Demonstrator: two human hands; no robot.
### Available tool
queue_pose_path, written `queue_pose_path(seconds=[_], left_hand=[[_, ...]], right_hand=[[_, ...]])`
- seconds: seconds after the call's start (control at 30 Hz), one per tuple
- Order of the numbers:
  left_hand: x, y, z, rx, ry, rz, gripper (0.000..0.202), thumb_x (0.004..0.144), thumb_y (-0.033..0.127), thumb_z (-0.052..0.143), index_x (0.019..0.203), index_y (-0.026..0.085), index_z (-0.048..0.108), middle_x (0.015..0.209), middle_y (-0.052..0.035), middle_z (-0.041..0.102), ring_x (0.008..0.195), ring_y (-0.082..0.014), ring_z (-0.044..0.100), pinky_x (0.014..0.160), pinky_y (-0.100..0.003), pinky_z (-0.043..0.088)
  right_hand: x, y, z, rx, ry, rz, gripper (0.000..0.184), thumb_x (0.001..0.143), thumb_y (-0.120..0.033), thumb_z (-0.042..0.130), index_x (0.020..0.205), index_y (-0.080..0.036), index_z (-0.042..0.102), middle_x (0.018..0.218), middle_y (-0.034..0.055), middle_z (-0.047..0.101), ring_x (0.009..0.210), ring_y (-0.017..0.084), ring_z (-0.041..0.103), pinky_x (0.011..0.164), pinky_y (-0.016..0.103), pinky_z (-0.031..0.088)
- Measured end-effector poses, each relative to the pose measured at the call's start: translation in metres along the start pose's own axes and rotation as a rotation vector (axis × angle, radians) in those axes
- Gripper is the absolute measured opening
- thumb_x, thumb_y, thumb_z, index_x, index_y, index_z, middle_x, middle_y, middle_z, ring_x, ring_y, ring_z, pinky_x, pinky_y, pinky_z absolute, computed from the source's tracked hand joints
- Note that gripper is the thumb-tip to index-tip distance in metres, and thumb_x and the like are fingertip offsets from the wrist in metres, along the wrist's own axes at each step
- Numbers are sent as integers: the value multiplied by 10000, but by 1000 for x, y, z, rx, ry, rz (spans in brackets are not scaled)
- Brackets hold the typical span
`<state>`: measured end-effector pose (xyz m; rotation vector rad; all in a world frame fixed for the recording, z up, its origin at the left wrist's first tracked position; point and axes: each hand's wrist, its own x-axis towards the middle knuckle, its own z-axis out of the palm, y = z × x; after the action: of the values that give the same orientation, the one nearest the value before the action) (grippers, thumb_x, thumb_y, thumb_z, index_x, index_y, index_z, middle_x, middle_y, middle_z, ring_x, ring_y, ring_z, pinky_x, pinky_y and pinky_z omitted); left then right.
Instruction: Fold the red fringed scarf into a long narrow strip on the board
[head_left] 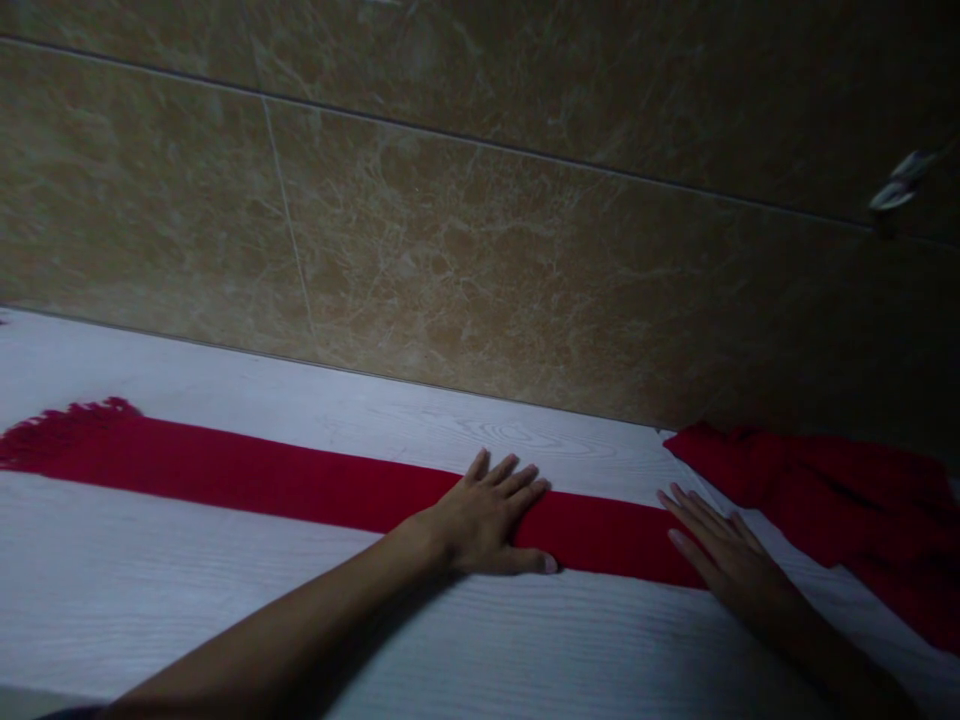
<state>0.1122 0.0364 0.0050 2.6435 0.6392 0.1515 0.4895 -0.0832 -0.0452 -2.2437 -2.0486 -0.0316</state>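
Note:
A long red scarf lies flat in a straight strip across the white wood-grain surface, with its fringed end at the far left. Palm down on the middle of the strip is my left hand, its fingers spread and the thumb along the lower edge. Over the right end of the scarf rests my right hand, fingers stretched out and slightly apart. That hand hides where the strip ends. Neither hand grips anything.
A crumpled red cloth is heaped at the right, against the wall. Brown marbled tiles rise behind the white tabletop. A small pale object, too blurred to name, is on the wall at the upper right.

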Motion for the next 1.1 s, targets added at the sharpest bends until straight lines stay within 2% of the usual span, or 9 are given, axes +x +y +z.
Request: queue_pose_path(seconds=[0.1,0.3,0.4,0.5,0.6,0.73,0.83,0.93,1.1], left_hand=[[0,0,1,3,-1,2,1071,833,894,378,1623,189,215,1682,-141,182,1572,-372,57,1252,-655,-10],[0,-3,5,15,22,17,1071,834,904,340,1624,192,215,1678,-147,194,1571,-372,70,1253,-655,9],[0,-5,7,15,29,21,1078,828,911,332,1625,195,212,1677,-149,195,1571,-370,67,1254,-649,3],[0,-5,7,6,25,22,1081,827,912,330,1626,193,211,1678,-149,193,1572,-368,60,1255,-645,0],[0,-4,6,5,25,24,1072,832,906,340,1624,194,220,1677,-153,192,1571,-373,66,1253,-651,7],[0,-2,5,-5,25,22,1077,828,903,366,1621,186,233,1675,-160,205,1568,-386,77,1250,-662,14],[0,-3,5,-9,30,21,1078,824,903,377,1620,190,238,1675,-159,209,1567,-389,83,1249,-665,12],[-1,-3,5,-14,33,23,1061,825,898,390,1622,214,234,1676,-150,210,1568,-384,84,1249,-664,8],[-2,-2,4,-36,40,17,1065,828,897,383,1621,202,235,1678,-152,205,1569,-380,83,1253,-657,3]], right_hand=[[-5,12,-1,-10,12,-8,644,996,-561,283,1538,-256,449,1610,90,382,1512,315,300,1200,678,229],[-6,4,-14,-14,0,6,692,982,-597,282,1534,-218,458,1602,107,386,1503,332,303,1203,669,240],[-7,10,-17,-3,-14,-23,686,990,-583,260,1537,-217,452,1583,103,419,1493,323,330,1206,649,259],[-9,21,-12,-10,26,-18,698,995,-595,239,1544,-211,439,1599,106,387,1499,326,310,1197,664,262],[-12,32,-3,-5,55,-46,702,998,-590,241,1536,-190,448,1588,116,410,1493,314,326,1204,629,287],[-14,36,-4,-4,52,-91,675,1002,-564,256,1544,-205,438,1578,115,440,1491,300,341,1214,593,303],[-9,35,-9,0,98,-82,677,1001,-556,272,1550,-189,422,1606,127,390,1512,305,293,1230,601,258],[-2,41,-4,43,175,-31,721,987,-562,277,1546,-128,414,1630,154,329,1520,312,269,1238,578,260],[3,58,16,87,121,-130,691,986,-569,233,1483,-175,507,1553,151,473,1479,318,367,1209,573,343]])
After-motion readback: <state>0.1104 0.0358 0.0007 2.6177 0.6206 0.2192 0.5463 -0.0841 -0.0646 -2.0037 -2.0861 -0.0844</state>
